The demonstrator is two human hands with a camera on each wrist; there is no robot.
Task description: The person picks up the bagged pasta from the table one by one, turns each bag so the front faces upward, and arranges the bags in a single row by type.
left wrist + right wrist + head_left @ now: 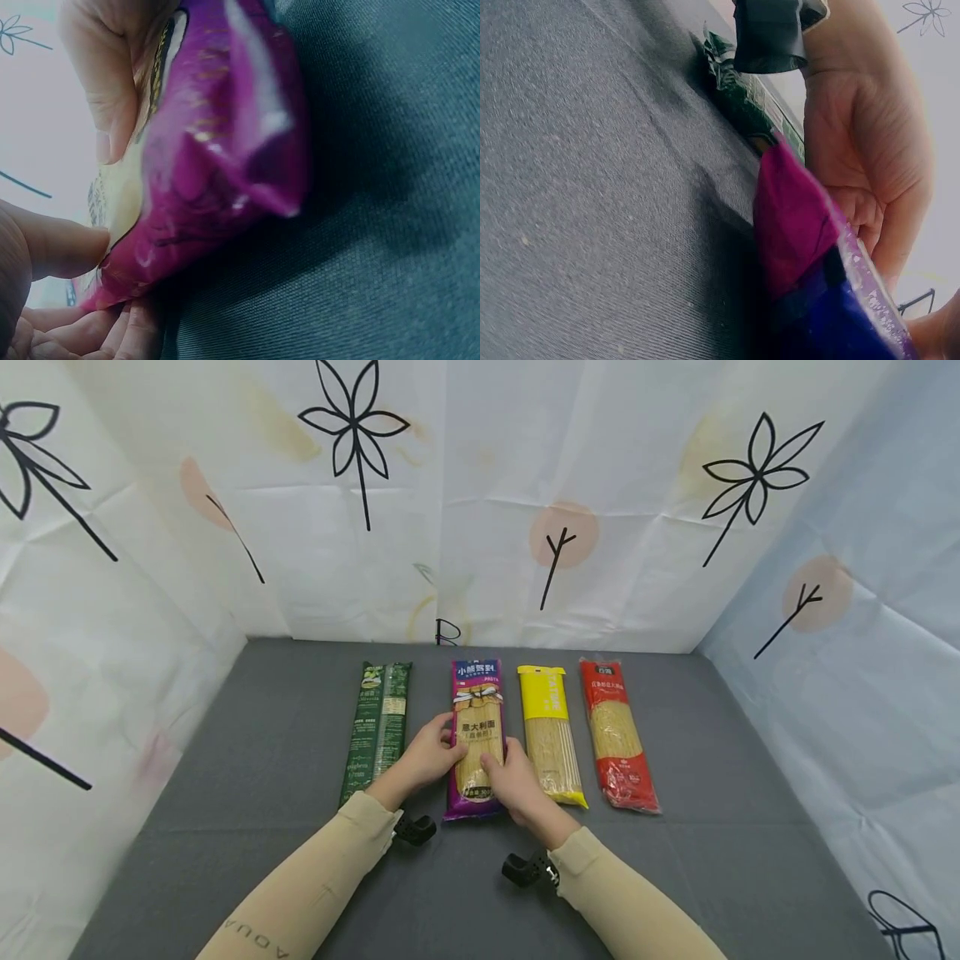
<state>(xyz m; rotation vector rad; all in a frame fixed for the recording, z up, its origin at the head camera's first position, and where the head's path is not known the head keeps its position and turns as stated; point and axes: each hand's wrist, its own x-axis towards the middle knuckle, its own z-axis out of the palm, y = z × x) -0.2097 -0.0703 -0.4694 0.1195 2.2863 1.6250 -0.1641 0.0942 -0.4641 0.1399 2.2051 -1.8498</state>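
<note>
Purple pasta packet (476, 739) lies second from the left in a row of four on the grey worktop (247, 777), held at its lower half from both sides. Going left to right in the head view: a dark green packet (377, 727) lies flat at the left end of the row, just beside the left hand (429, 755), whose fingers curl round the purple packet's left edge with the thumb on its face; the right hand (516, 779) grips the packet's right edge low down, its thumb also on top; then comes a yellow packet (552, 732), touched or nearly touched by the back of the right hand, and a red packet (617, 732) at the far right, apart from both hands. The left wrist view adds what the head view hides: the purple packet's (217, 150) bottom end is raised off the cloth, casting a shadow beneath it, with a thumb (60, 244) pressed to the clear window. The right wrist view shows the purple packet's (802, 225) sealed end from the other side, the left hand's palm (859, 142) behind it, and the green packet (739, 97) lying on the cloth beyond.
</note>
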